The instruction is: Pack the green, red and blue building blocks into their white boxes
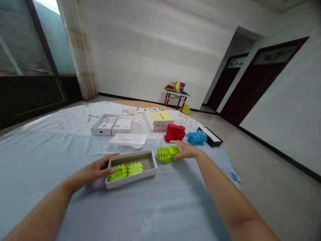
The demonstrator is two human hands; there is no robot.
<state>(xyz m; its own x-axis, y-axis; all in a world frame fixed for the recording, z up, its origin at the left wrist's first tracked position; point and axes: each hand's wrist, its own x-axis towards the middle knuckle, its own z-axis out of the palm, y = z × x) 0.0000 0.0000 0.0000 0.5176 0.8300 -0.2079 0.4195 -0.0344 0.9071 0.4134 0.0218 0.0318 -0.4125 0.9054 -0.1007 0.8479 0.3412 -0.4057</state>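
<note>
My left hand point(101, 167) straddles the left end of a pale open box point(132, 178), thumb and fingers parted; I cannot tell whether they squeeze its wall. Inside, lime-green pieces point(135, 168), flat and notch-edged, lie in its left and middle part. Right of the box, a green pile point(165, 155), knobbly and glossy, sits on the blue cloth point(120, 214); my right hand point(187, 149) is spread at its right side. Writing: yellow and dark print on a carton point(160, 116), too blurred to read. Room: narrow gap between box and pile; cloth extends nearer me; red stack point(175, 133) just behind the pile.
</note>
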